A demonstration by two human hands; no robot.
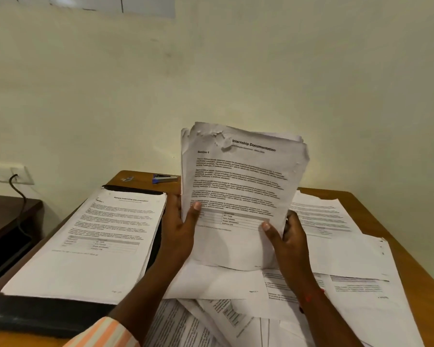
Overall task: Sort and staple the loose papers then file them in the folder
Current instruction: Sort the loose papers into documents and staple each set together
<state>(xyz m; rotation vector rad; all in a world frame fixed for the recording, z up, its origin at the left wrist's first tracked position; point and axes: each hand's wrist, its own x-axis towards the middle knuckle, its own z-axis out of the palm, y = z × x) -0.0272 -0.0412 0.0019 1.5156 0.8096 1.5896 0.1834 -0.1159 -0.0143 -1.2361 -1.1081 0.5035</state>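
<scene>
An upright sheaf of printed papers [238,186], headed "Internship Documentation" and torn at its top left corner, stands on its lower edge on the loose sheets. My left hand [179,231] grips its left edge, thumb on the front. My right hand [290,236] grips its lower right edge the same way. To the left, a black folder [48,319] lies open with a thick stack of filed pages [93,244] on it. A blue and silver stapler [164,178] lies at the table's back edge, behind the sheaf.
Loose printed sheets [341,259] cover the wooden table [416,284] to the right and in front of me. A small staple remover [127,179] lies left of the stapler. A wall socket with a black cable [15,179] and a dark side unit [8,221] are at far left.
</scene>
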